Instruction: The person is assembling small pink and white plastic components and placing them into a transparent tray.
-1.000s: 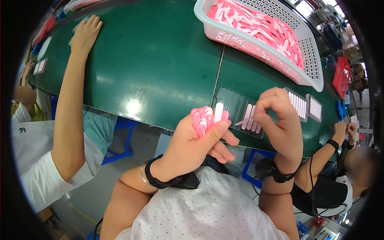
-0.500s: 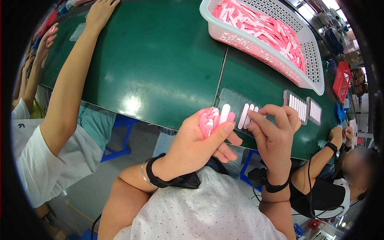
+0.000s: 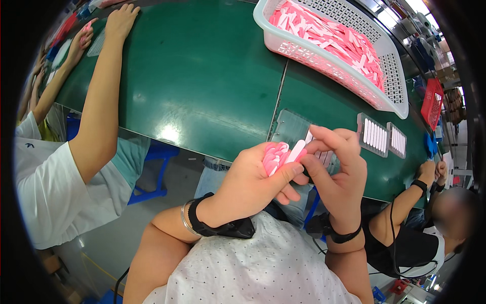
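A bundle of flat, round-ended pink and white strips [image 3: 275, 158] is held in the left hand [image 3: 253, 175], above the near edge of a green, smooth-topped table [image 3: 202, 86]; the fingers are curled around the bundle, and the thumb is pressed along it. One strip is seen projecting past the thumb with its white face [image 3: 296, 151] uppermost. The right hand [image 3: 306, 152] is positioned just beside that strip, its thumb and fingertips brought close together at the outer edge of the bundle; whether a strip is clamped between them could not be established. Behind the right hand, a clear, rectangular plastic tray [image 3: 290, 123] is placed on the table, its contents partly hidden by the fingers. To the right, two further clear plastic trays [image 3: 373, 135] are noted side by side, each filled with a row of pale strips. Beyond these, a white, perforated plastic basket [image 3: 324, 70] is heaped with loose pink and white strips [image 3: 334, 38]. A black band [image 3: 199, 219] is worn on the left wrist.
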Tool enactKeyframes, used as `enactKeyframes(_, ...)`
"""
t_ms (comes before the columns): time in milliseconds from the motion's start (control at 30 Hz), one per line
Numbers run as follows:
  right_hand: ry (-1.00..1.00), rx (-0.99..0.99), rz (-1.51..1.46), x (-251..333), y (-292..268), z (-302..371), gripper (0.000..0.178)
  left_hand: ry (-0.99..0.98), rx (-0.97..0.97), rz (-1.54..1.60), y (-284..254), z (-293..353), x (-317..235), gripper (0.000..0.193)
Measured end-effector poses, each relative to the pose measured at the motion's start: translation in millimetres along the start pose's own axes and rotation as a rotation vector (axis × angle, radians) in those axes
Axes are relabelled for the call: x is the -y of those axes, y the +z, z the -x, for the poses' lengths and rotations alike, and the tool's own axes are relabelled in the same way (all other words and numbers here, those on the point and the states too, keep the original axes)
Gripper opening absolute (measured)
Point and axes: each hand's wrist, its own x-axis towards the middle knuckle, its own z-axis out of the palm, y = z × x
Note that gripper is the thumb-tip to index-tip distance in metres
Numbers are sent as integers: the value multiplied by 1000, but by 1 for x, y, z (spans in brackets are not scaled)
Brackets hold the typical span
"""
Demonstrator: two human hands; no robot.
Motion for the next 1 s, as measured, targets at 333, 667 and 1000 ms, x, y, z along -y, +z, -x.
enactKeyframes(333,134,75,-363,-5,-3,1,30,33,27,81,-4,5,-2,33)
enactKeyframes(667,-71,38,331,-21,2,-35,13,122,-8,190,-14,6,5,23)
enactKeyframes(1000,-109,136,-15,0,7,-24,14,125,96,33,-12,1,7,26)
